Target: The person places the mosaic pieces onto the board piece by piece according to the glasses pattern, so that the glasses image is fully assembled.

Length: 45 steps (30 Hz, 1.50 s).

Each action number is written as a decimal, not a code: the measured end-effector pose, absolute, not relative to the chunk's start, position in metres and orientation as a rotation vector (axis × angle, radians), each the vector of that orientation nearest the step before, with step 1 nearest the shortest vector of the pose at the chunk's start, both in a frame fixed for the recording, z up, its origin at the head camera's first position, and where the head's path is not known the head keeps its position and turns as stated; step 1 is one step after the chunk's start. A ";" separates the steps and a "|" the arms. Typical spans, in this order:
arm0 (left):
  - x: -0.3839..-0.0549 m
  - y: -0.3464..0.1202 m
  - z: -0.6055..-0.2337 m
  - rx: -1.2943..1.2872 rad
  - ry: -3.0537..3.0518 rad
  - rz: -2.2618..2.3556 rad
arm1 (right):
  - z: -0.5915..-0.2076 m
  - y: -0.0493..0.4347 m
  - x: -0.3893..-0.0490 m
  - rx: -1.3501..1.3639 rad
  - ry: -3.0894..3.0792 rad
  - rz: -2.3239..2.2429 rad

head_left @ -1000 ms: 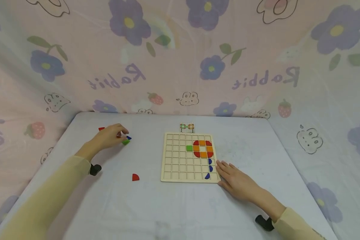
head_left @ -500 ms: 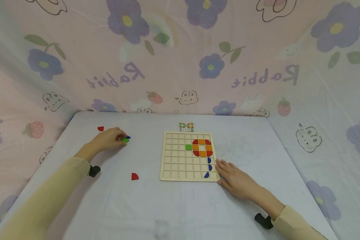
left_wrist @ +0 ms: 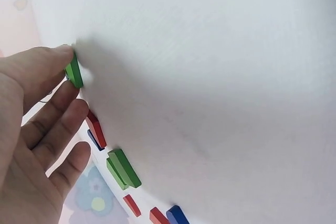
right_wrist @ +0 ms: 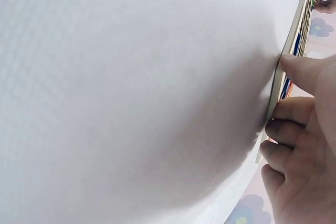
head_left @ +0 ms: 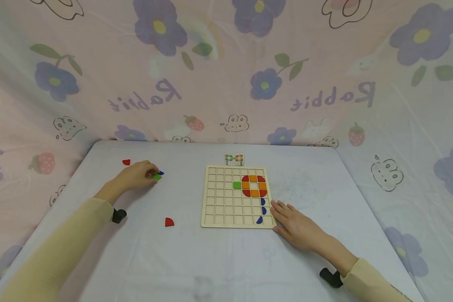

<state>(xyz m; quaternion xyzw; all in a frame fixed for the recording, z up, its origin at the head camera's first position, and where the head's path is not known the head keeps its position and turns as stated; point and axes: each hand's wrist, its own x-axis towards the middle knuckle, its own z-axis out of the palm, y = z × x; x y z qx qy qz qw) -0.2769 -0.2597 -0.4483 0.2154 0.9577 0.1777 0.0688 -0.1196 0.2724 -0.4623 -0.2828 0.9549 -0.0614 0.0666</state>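
At the left of the table, my left hand [head_left: 136, 175] pinches a small green block [left_wrist: 76, 72] between thumb and finger. A blue piece [head_left: 161, 173] shows right beside the green one in the head view. Below the pinching fingers, the left wrist view has a red block [left_wrist: 96, 128] and a pair of green blocks [left_wrist: 124, 168] on the white surface. My right hand [head_left: 296, 224] lies with its fingertips at the right edge of a wooden grid board [head_left: 220, 209]. The board bears a ring of red and orange pieces [head_left: 254, 193], a green square [head_left: 237, 185] and several blue pieces [head_left: 263, 210].
A small pattern card [head_left: 234, 159] lies just behind the board. One red quarter-round piece [head_left: 169, 222] is left of the board; another red piece [head_left: 126, 162] lies behind my left hand. Printed fabric [head_left: 211, 84] hangs along the table's back edge.
My left hand has shifted slightly, uncovering more of the red piece behind it, and the green block in its fingers has turned a little. My right hand stays at the board's edge.
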 end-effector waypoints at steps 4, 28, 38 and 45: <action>-0.278 -0.262 -0.452 0.646 2.890 0.535 | -0.462 0.272 -0.119 -0.854 2.882 -0.181; -0.273 -0.222 -0.432 0.870 2.850 0.798 | -0.461 0.273 -0.120 -0.857 2.866 -0.183; -0.279 -0.170 -0.424 1.045 2.818 0.859 | -0.462 0.273 -0.121 -0.862 2.874 -0.193; -0.284 -0.137 -0.428 1.131 2.789 0.874 | -0.464 0.273 -0.120 -0.862 2.866 -0.201</action>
